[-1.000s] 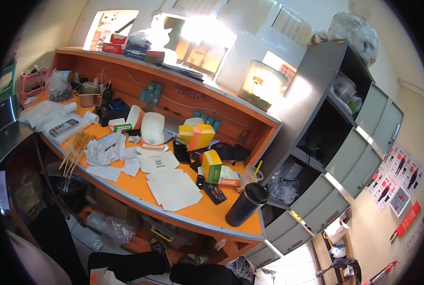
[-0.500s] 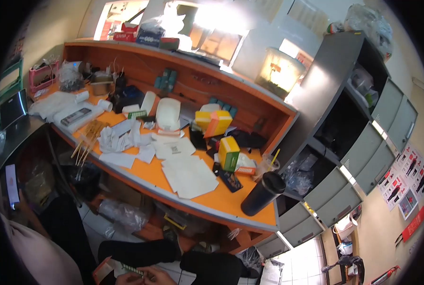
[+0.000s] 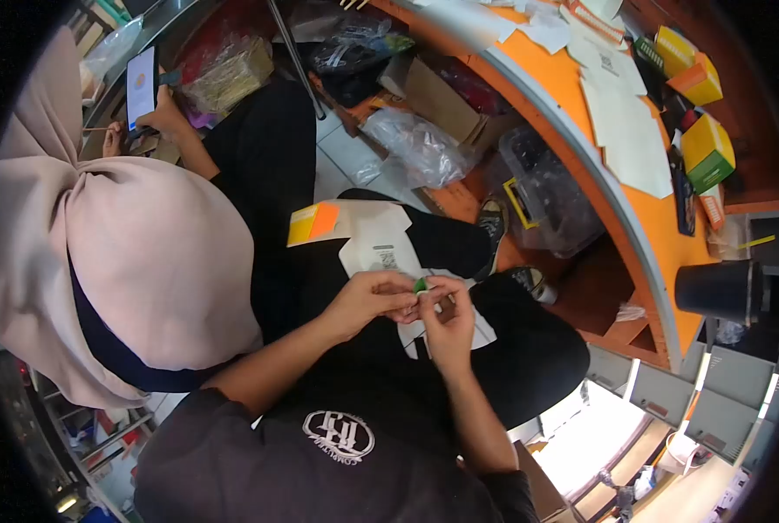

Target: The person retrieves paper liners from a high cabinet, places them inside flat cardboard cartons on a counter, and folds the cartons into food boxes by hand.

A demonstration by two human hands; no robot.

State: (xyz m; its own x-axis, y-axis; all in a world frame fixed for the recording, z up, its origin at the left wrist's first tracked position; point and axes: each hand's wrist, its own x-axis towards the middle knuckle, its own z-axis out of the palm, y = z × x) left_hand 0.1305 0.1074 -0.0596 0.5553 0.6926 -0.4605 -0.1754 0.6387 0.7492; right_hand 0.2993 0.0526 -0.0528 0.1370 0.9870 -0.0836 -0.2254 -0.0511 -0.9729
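My left hand (image 3: 370,302) and my right hand (image 3: 450,321) meet above my lap, their fingertips pinched together. Between them is a small green-and-white piece (image 3: 420,287), mostly covered by the fingers, so its kind cannot be made out. Beneath the hands, an unfolded white paper sheet with a QR code (image 3: 367,252) lies across my thighs. At its far left end is a yellow-and-orange box piece (image 3: 312,224); whether the two are joined is unclear.
A co-worker in a light head covering (image 3: 154,270) sits close on my left, holding a phone (image 3: 142,87). The orange desk (image 3: 529,74) curves along the right, bearing flattened white sheets (image 3: 626,144), yellow boxes (image 3: 707,152) and a dark tumbler (image 3: 716,292). Plastic bags (image 3: 415,144) lie under it.
My view has swung down and left from the desk to my lap. Both hands now show fully, fingertips together at a small green-and-white piece; earlier they were at the bottom edge with a green-and-white strip.
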